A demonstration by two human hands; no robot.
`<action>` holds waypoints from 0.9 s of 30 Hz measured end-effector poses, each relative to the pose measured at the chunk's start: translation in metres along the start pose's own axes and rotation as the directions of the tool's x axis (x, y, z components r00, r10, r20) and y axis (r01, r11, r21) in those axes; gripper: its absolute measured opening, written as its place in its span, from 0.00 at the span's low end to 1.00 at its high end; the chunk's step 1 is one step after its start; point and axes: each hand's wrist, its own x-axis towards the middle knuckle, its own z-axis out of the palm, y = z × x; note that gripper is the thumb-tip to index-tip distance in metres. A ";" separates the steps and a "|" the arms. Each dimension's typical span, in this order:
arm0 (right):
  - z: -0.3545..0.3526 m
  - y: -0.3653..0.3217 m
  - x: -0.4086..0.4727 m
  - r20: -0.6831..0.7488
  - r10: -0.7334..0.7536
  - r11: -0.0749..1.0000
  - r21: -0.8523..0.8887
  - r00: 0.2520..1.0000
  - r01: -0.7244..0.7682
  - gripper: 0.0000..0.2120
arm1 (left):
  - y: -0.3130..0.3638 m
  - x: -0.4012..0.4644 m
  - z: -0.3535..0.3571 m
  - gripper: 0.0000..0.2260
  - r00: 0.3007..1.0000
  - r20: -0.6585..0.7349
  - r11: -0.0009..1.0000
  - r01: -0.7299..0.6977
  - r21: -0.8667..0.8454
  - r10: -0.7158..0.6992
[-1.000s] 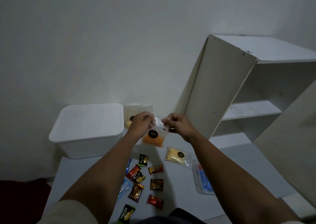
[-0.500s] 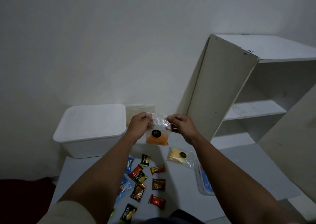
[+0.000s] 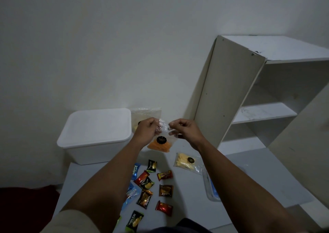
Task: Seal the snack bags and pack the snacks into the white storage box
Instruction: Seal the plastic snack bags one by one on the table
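Note:
My left hand [image 3: 147, 131] and my right hand [image 3: 185, 130] pinch the top edge of a clear bag of orange snacks [image 3: 160, 143] with a round black label, held in the air above the table. The white storage box [image 3: 97, 135], lid on, stands at the back left. A second clear bag with pale yellow snacks [image 3: 187, 162] lies on the table to the right. A third clear bag [image 3: 146, 113] leans against the wall behind my left hand, partly hidden. Several small wrapped snacks [image 3: 151, 188] lie scattered on the table below my hands.
A white shelf unit [image 3: 249, 97] stands at the right, close to my right arm. A clear lid or tray with blue inside [image 3: 211, 188] lies by my right forearm. A dark red surface [image 3: 26, 208] is at the lower left beside the white table [image 3: 192, 197].
The bag has tilted a little, its lower end swinging left, and my fingers have shifted along its top edge. The camera view has moved slightly.

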 end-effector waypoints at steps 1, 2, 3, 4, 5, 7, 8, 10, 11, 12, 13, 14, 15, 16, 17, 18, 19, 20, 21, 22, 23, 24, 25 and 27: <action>0.003 -0.001 0.001 -0.003 -0.013 1.000 -0.017 1.000 0.013 0.06 | 0.001 -0.001 0.002 0.13 1.000 0.018 1.000 -0.003 0.002 0.003; 0.006 -0.002 0.002 -0.010 -0.026 0.999 -0.033 1.000 0.026 0.05 | 0.002 -0.002 0.003 0.13 1.000 0.026 1.000 -0.004 0.000 0.004; 0.008 -0.002 0.003 -0.017 -0.043 0.998 -0.053 0.999 0.042 0.05 | 0.003 -0.003 0.005 0.12 1.000 0.028 1.000 -0.007 -0.001 0.007; 0.010 -0.002 0.004 -0.023 -0.052 0.996 -0.074 0.998 0.050 0.06 | 0.004 -0.004 0.005 0.11 0.999 0.030 1.000 -0.011 0.001 0.011; 0.010 -0.003 0.004 -0.025 -0.055 0.994 -0.092 0.998 0.052 0.07 | 0.004 -0.004 0.005 0.10 0.999 0.035 1.000 -0.020 0.007 0.019; 0.009 -0.004 0.003 -0.020 -0.059 0.991 -0.122 0.998 0.056 0.07 | 0.001 -0.005 0.005 0.10 0.997 0.056 0.998 -0.046 0.037 0.044; 0.009 -0.005 0.003 -0.012 -0.066 0.988 -0.141 0.998 0.063 0.07 | 0.000 -0.006 0.005 0.10 0.996 0.066 0.996 -0.060 0.060 0.056; 0.010 -0.005 0.004 0.005 -0.084 0.978 -0.190 0.996 0.083 0.06 | -0.001 -0.008 0.005 0.10 0.994 0.075 0.991 -0.082 0.105 0.074; 0.010 -0.004 0.005 0.011 -0.095 0.973 -0.208 0.995 0.095 0.06 | -0.002 -0.008 0.005 0.10 0.995 0.071 0.990 -0.085 0.117 0.077; 0.011 -0.004 0.005 0.017 -0.104 0.971 -0.215 0.994 0.105 0.06 | -0.002 -0.008 0.004 0.10 0.995 0.063 0.990 -0.082 0.117 0.075; 0.011 -0.004 0.005 0.019 -0.108 0.971 -0.214 0.994 0.109 0.05 | -0.002 -0.008 0.003 0.11 0.996 0.055 0.991 -0.075 0.111 0.069; 0.011 -0.005 0.005 0.020 -0.105 0.972 -0.210 0.994 0.107 0.05 | -0.001 -0.008 0.002 0.12 0.997 0.051 0.993 -0.068 0.099 0.063; 0.011 -0.005 0.004 0.021 -0.097 0.973 -0.208 0.995 0.099 0.06 | 0.000 -0.008 0.001 0.14 0.997 0.049 0.992 -0.067 0.104 0.062; 0.011 -0.006 0.003 0.020 -0.082 0.973 -0.214 0.996 0.084 0.07 | -0.001 -0.008 -0.001 0.15 0.996 0.044 0.988 -0.077 0.131 0.072; 0.011 -0.007 0.003 0.022 -0.072 0.971 -0.227 0.997 0.075 0.08 | -0.002 -0.008 -0.002 0.15 0.995 0.039 0.980 -0.093 0.173 0.088; 0.012 -0.008 0.002 0.029 -0.070 0.966 -0.246 0.997 0.075 0.09 | -0.003 -0.007 -0.002 0.15 0.995 0.034 0.973 -0.103 0.208 0.099; 0.012 -0.008 0.002 0.042 -0.073 0.961 -0.264 0.996 0.081 0.09 | -0.003 -0.008 -0.003 0.15 0.994 0.038 0.970 -0.107 0.220 0.101; 0.013 -0.008 0.001 0.054 -0.076 0.956 -0.279 0.996 0.088 0.09 | -0.004 -0.008 -0.002 0.14 0.994 0.049 0.970 -0.108 0.218 0.100; 0.014 -0.008 0.001 0.059 -0.080 0.952 -0.292 0.995 0.094 0.09 | -0.005 -0.008 -0.002 0.13 0.993 0.058 0.969 -0.116 0.220 0.106; 0.014 -0.007 0.001 0.053 -0.090 0.947 -0.306 0.995 0.102 0.09 | -0.006 -0.007 -0.001 0.13 0.991 0.054 0.964 -0.132 0.232 0.122; 0.015 -0.006 0.001 0.034 -0.099 0.943 -0.315 0.994 0.105 0.09 | -0.006 -0.008 0.000 0.11 0.990 0.030 0.958 -0.144 0.248 0.141; 0.016 -0.004 0.002 0.009 -0.103 0.944 -0.316 0.995 0.101 0.09 | -0.005 -0.008 0.001 0.09 0.989 -0.016 0.959 -0.138 0.249 0.147; 0.017 -0.004 0.002 -0.024 -0.099 0.947 -0.309 0.995 0.087 0.10 | -0.002 -0.009 0.002 0.09 0.988 -0.077 0.967 -0.117 0.225 0.137; 0.018 -0.003 0.004 -0.084 -0.085 0.955 -0.290 0.993 0.057 0.09 | 0.001 -0.010 0.003 0.11 0.975 -0.193 0.974 -0.069 0.217 0.112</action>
